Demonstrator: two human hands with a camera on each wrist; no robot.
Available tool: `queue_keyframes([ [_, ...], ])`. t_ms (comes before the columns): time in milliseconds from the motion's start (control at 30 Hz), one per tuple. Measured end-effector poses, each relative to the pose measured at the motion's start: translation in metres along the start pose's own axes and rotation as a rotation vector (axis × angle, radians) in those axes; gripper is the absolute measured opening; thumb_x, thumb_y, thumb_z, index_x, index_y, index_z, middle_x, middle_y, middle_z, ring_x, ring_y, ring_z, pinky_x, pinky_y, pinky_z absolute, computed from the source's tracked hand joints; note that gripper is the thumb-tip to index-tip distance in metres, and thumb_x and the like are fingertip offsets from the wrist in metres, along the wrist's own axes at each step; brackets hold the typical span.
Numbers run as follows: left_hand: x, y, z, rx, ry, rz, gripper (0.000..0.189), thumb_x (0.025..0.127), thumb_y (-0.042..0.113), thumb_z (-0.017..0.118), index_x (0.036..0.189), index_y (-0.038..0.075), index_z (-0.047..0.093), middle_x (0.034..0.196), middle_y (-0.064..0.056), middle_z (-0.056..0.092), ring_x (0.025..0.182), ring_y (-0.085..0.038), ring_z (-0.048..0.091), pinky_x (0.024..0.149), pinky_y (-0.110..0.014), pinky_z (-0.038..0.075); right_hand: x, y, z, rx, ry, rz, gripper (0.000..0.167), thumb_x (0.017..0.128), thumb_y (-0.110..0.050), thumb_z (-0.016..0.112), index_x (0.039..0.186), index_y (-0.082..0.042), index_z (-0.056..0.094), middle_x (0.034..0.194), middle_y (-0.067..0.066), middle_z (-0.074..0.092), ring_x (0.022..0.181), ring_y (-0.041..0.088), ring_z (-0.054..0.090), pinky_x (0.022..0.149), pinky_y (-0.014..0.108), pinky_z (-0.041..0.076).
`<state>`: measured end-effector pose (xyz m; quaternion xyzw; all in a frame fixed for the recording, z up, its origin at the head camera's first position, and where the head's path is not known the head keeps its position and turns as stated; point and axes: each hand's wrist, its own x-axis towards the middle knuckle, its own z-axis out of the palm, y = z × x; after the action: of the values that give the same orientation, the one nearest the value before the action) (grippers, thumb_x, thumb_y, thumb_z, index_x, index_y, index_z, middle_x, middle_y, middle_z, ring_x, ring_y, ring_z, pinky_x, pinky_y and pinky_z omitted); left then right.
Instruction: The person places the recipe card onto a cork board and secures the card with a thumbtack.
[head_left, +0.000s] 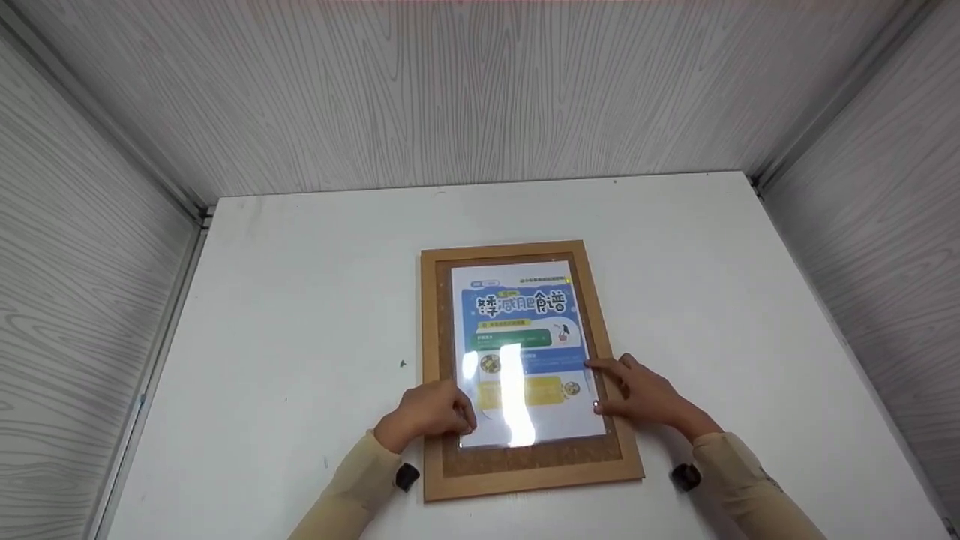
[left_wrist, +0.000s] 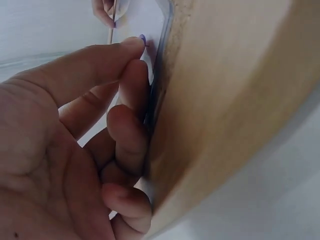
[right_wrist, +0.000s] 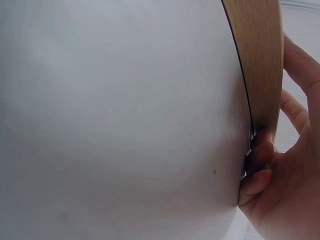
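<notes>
A laminated sheet (head_left: 517, 416) with coloured panels and printed characters lies on a cork board (head_left: 540, 457) inside a wooden frame (head_left: 435, 345). At the sheet's lower left edge, my left hand (head_left: 435, 409) pinches a small purple push pin (left_wrist: 143, 38) between thumb and forefinger; its thin metal point shows. The other fingers of that hand are curled beside the sheet's rim. My right hand (head_left: 641, 390) touches the sheet's right edge with forefinger and thumb. Its remaining fingers (right_wrist: 260, 182) are bent against the frame's outer side.
Frame and sheet lie on a white table (head_left: 300, 300). Grey wood-grain panels (head_left: 465, 97) stand at the back and both sides. A small dark mark (head_left: 403, 363) is on the table left of the frame. Glare covers part of the sheet.
</notes>
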<state>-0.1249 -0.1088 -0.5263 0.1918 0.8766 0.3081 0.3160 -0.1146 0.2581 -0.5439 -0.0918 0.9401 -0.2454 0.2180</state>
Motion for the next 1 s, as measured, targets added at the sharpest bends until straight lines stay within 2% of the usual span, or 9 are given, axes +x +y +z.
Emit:
queue_keyframes([
  [333,-0.001,0.000,0.002,0.008,0.032,-0.011,0.007,0.077,0.016,0.077,0.072,0.021,0.076,0.069,0.009,0.066,0.063,-0.012,0.052,0.058,-0.028,0.039,0.002,0.001,0.000,0.007,-0.003,0.010,0.078,0.074,-0.059,0.074,0.142,-0.037,0.043,0.089,0.003,0.039,0.078,0.016,0.042,0.064,0.031,0.033],
  [600,-0.001,-0.004,0.004,0.020,0.037,0.030,0.005,0.077,0.019,0.075,0.073,0.022,0.074,0.073,0.010,0.066,0.065,-0.011,0.051,0.061,-0.028,0.039,-0.001,0.001,0.000,0.016,-0.002,0.002,0.079,0.073,-0.061,0.073,0.143,-0.038,0.041,0.090,0.003,0.040,0.079,0.016,0.043,0.063,0.030,0.034],
  [767,-0.004,-0.006,0.004,0.038,0.050,0.075,0.004,0.076,0.020,0.074,0.073,0.022,0.072,0.070,0.009,0.059,0.065,-0.010,0.048,0.060,-0.028,0.037,-0.001,0.001,0.000,0.009,0.005,-0.015,0.079,0.074,-0.061,0.073,0.143,-0.038,0.042,0.090,0.002,0.040,0.078,0.016,0.043,0.063,0.030,0.034],
  [1000,-0.006,-0.013,0.005,-0.018,0.071,0.119,0.005,0.080,0.022,0.073,0.080,0.017,0.072,0.067,0.007,0.056,0.062,-0.009,0.048,0.057,-0.026,0.039,0.000,0.003,0.000,0.013,0.003,-0.016,0.078,0.075,-0.059,0.073,0.142,-0.037,0.043,0.089,0.002,0.039,0.078,0.016,0.042,0.063,0.031,0.033],
])
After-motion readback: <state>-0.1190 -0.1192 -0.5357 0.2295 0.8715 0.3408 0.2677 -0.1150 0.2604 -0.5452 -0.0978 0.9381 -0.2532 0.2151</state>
